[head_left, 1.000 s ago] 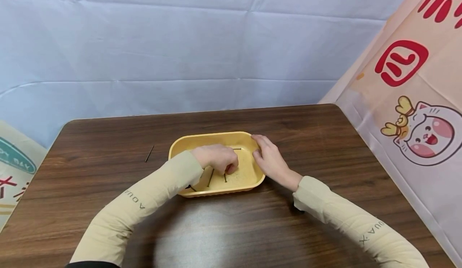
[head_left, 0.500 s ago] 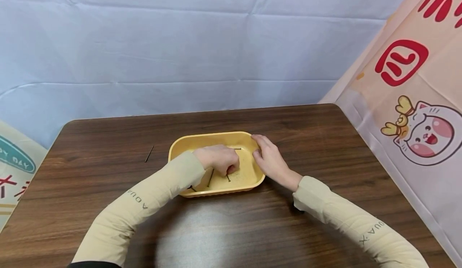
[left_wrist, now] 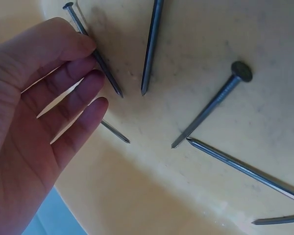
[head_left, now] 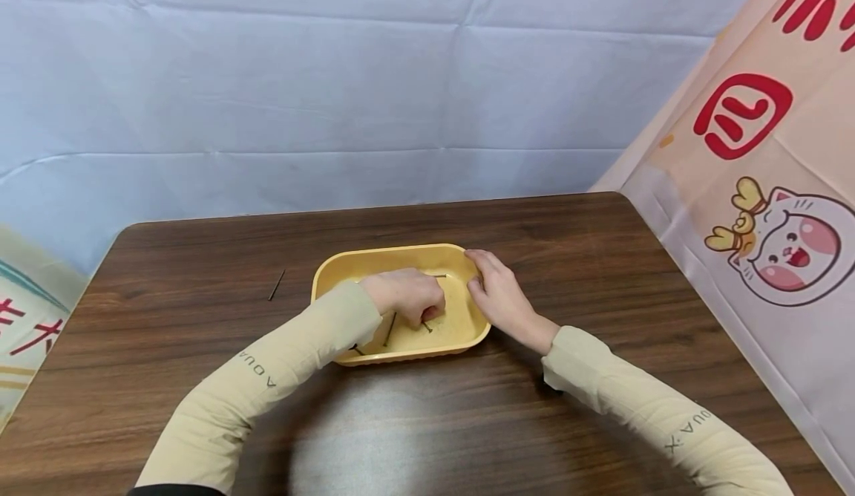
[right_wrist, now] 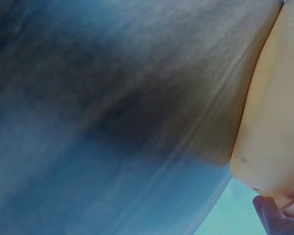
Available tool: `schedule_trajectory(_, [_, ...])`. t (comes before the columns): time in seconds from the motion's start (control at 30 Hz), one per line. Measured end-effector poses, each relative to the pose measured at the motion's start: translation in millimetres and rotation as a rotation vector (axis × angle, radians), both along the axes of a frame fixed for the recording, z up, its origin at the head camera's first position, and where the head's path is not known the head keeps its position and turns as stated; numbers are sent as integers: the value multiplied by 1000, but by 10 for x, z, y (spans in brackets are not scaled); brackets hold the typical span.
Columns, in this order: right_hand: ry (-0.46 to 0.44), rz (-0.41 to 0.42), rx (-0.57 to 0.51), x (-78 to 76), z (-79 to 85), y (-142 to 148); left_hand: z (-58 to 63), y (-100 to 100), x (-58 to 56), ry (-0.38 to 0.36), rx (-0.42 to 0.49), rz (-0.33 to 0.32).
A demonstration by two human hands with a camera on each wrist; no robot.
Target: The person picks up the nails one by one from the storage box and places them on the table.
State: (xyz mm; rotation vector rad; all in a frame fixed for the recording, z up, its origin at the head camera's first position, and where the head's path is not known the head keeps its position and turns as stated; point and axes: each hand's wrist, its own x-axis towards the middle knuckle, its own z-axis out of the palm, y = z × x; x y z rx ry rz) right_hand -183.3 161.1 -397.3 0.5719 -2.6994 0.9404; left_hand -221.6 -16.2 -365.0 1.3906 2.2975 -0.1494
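On my feed the L hand point(head_left: 407, 297) is down in the tray point(head_left: 381, 260), fingers bent, thumb against a nail point(left_wrist: 107, 71); can't tell if it's truly pinched. R hand point(head_left: 501, 295) grips the tray's far right corner, thumb inside the rim, fingers outside.

Main worry, IMO: a round shank could roll out from under an off-centre thumb. Other nails point(left_wrist: 245, 170) lie near, so a sideways drag might shove them or prick a finger. If the R hand leans hard, tray could tip or skid (table point(head_left: 200, 310) looks smooth). Loose nail point(head_left: 277, 285) sits on the table left of the tray; a stray brush w/ the L sleeve point(head_left: 227, 407) might roll it.

Text: L sleeve reads "AQUA"; R sleeve point(head_left: 628, 392) approx. "QUA X". Red characters on the right banner point(head_left: 701, 206) and left banner point(head_left: 20, 344) are cut off, can't read.
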Motion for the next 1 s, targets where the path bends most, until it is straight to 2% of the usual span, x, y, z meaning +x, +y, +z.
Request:
schedule_trajectory(0.47, [-6, 1, 3, 4, 6, -4, 34, -6, -32, -32, 41, 5])
schedule_trajectory(1.0, [-5, -3, 1, -4, 3, -16, 123, -55, -44, 50, 47, 10])
